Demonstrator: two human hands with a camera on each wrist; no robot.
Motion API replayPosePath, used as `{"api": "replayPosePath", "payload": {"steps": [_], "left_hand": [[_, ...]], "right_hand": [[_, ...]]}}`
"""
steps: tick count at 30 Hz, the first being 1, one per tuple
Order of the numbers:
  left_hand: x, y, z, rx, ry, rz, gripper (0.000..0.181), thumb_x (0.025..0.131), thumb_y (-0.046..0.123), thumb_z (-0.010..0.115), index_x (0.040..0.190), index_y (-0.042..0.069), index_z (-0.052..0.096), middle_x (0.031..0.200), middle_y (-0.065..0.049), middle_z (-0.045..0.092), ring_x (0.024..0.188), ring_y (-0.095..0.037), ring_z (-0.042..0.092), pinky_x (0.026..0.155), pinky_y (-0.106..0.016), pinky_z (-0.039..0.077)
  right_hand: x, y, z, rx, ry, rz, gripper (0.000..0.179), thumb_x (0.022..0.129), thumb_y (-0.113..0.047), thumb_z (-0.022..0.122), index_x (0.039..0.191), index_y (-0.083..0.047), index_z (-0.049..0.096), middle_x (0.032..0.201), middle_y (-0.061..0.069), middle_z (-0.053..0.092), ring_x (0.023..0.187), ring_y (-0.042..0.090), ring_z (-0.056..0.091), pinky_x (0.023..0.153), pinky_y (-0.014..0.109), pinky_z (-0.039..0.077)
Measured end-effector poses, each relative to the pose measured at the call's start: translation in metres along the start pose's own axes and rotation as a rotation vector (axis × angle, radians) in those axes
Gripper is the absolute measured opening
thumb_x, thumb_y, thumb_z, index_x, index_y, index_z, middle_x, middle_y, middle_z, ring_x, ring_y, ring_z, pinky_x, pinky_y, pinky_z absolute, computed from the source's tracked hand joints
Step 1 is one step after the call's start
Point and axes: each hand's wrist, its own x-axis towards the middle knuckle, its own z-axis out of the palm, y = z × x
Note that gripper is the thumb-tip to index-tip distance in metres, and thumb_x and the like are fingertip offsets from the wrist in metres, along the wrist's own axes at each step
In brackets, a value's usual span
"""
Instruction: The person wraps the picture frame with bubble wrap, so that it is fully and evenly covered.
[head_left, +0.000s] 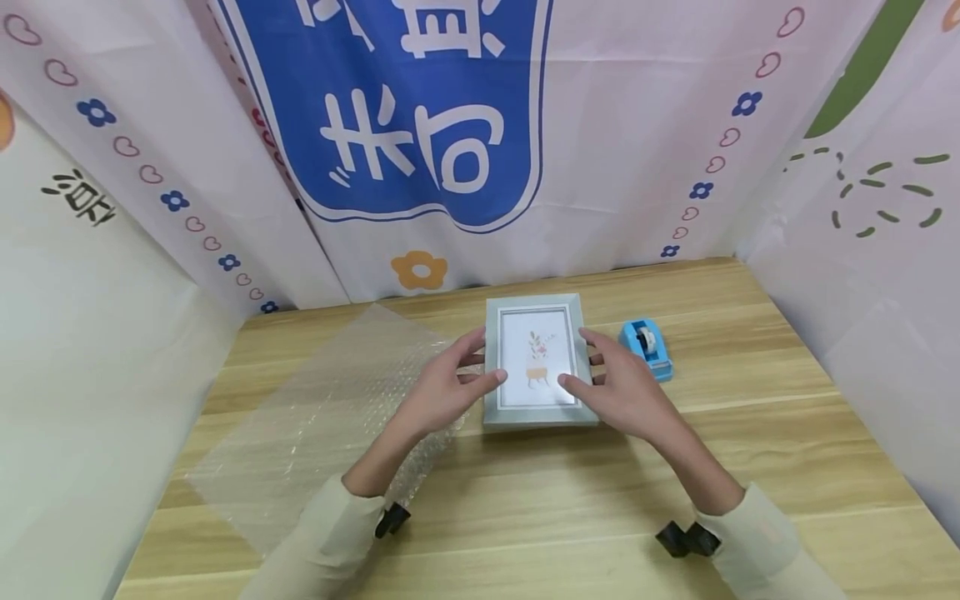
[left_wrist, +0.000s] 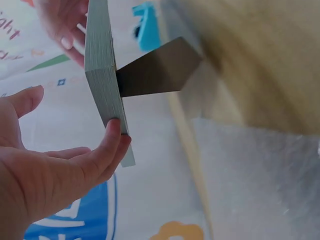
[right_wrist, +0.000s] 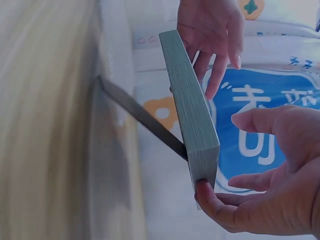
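Note:
A grey-green picture frame [head_left: 492, 367] with a plant drawing under its front pane is between my two hands, facing the head camera. My left hand [head_left: 442, 390] holds its left edge with the fingertips, the thumb off the front. My right hand [head_left: 628, 385] holds the right edge likewise, one fingertip on the side in the right wrist view and the thumb apart. From the frame's back a dark stand leg [left_wrist: 162, 67] slants out toward the table; the right wrist view shows the same leg [right_wrist: 145, 120] edge-on.
A sheet of clear bubble wrap [head_left: 300, 442] lies flat on the wooden table [head_left: 525, 525] at the left, reaching under my left forearm. A blue tape dispenser [head_left: 658, 367] stands just right of my right hand. Printed cloth [head_left: 615, 167] hangs behind the table.

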Motion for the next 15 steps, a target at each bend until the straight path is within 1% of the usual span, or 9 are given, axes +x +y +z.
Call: {"api": "replayPosePath", "payload": {"steps": [5,7,9,15], "left_hand": [[-0.005,0.006,-0.014,-0.025,0.019,0.017,0.08,0.102,0.031,0.074,0.168,0.008,0.035,0.166,-0.017,0.05,0.14,-0.039,0.062,0.112,-0.05,0.057],[-0.007,0.007,-0.019,-0.033,0.029,0.012,0.079,0.102,0.031,0.074,0.168,0.008,0.036,0.167,-0.015,0.048,0.141,-0.038,0.062,0.112,-0.05,0.057],[-0.01,0.009,-0.024,-0.043,0.034,0.02,0.078,0.103,0.031,0.073,0.167,0.006,0.035,0.169,-0.016,0.046,0.143,-0.038,0.06,0.113,-0.049,0.056],[-0.016,0.012,-0.036,-0.089,0.068,0.042,0.072,0.103,0.026,0.073,0.164,0.006,0.041,0.165,-0.016,0.051,0.144,-0.037,0.059,0.113,-0.048,0.056]], "right_hand": [[-0.001,-0.018,-0.003,0.041,0.005,0.011,0.083,0.1,-0.036,0.076,0.166,-0.006,0.037,0.149,0.025,0.061,0.122,0.042,0.072,0.091,0.05,0.067],[-0.001,-0.024,-0.003,0.062,0.008,0.018,0.083,0.1,-0.035,0.076,0.166,-0.007,0.037,0.149,0.024,0.06,0.121,0.042,0.072,0.091,0.049,0.067],[-0.001,-0.029,-0.003,0.076,0.011,0.023,0.082,0.1,-0.035,0.077,0.166,-0.008,0.037,0.149,0.024,0.06,0.122,0.042,0.072,0.092,0.049,0.067],[0.0,-0.043,-0.002,0.121,0.025,0.035,0.081,0.099,-0.033,0.078,0.166,-0.009,0.039,0.149,0.021,0.061,0.122,0.04,0.072,0.095,0.05,0.066]]}}
